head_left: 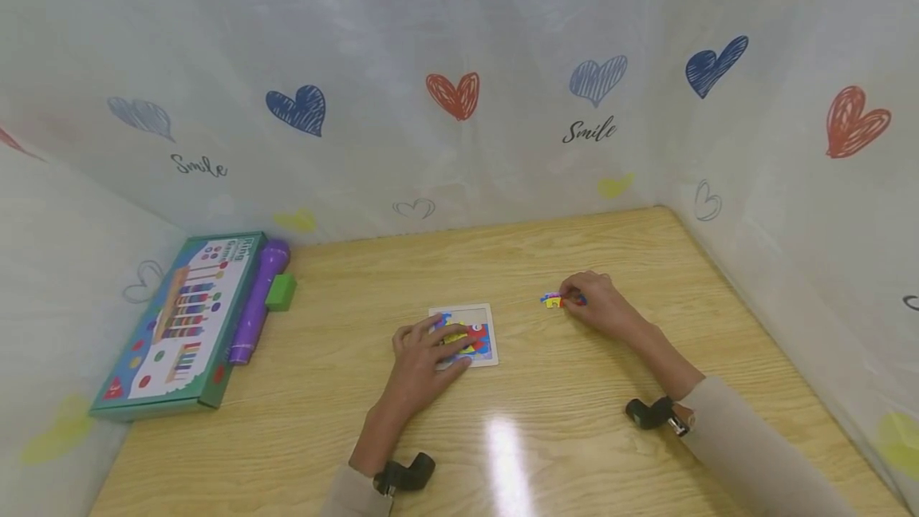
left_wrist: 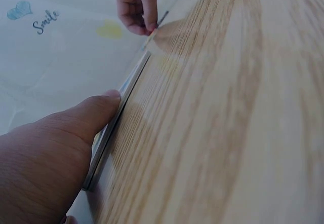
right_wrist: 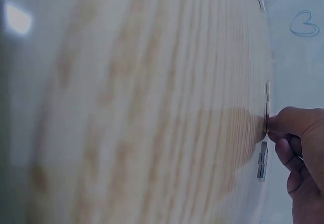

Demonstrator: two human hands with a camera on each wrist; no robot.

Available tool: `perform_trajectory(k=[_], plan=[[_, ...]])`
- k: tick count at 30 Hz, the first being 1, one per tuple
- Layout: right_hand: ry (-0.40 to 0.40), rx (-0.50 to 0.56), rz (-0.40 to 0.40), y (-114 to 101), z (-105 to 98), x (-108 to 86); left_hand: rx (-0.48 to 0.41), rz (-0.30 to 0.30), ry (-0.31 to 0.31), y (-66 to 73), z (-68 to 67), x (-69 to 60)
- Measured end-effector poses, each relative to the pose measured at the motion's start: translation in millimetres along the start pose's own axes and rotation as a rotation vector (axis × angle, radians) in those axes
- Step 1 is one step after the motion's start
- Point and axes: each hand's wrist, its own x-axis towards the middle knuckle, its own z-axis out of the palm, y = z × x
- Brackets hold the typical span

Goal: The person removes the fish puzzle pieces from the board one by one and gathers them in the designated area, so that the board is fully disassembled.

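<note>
Both presumably steadying tray with unclenched left hand and pinching puzzle piece in right hand, nearer desk's far-right corner.

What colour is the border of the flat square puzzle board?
The square puzzle board's border is off-white, clearest in the head view.

Your puzzle tray: square, pale rim, flat on the counter, partly filled with red, yellow and blue pieces, bare toward the far edge. Loose pieces, multicolored, lie flat to its right, at your right hand's pinched fingertips.
</note>
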Motion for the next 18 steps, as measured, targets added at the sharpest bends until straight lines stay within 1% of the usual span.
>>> perform_trajectory(k=[6, 8, 11, 15, 18], plan=[[0.009, -0.024, -0.033, -1.2, 0.5, -3.7, -0.009, 0.011, -0.003, -1.6, 1.1, -2.9], [0.015, -0.029, -0.039, -3.9, -0.5, -3.3, 0.001, 0.014, 0.002, -1.4, 0.8, -2.8], [0.021, -0.015, -0.043, -11.2, -2.3, 0.5, 0.060, 0.025, 0.007, -0.1, 0.5, -2.2], [0.014, 0.024, -0.048, -24.3, -2.1, 7.6, 0.134, 0.042, -0.003, 6.7, -0.8, -2.8], [0.009, 0.005, -0.078, -34.6, 0.8, 12.0, 0.161, 0.047, -0.004, 11.4, -0.4, -3.4]])
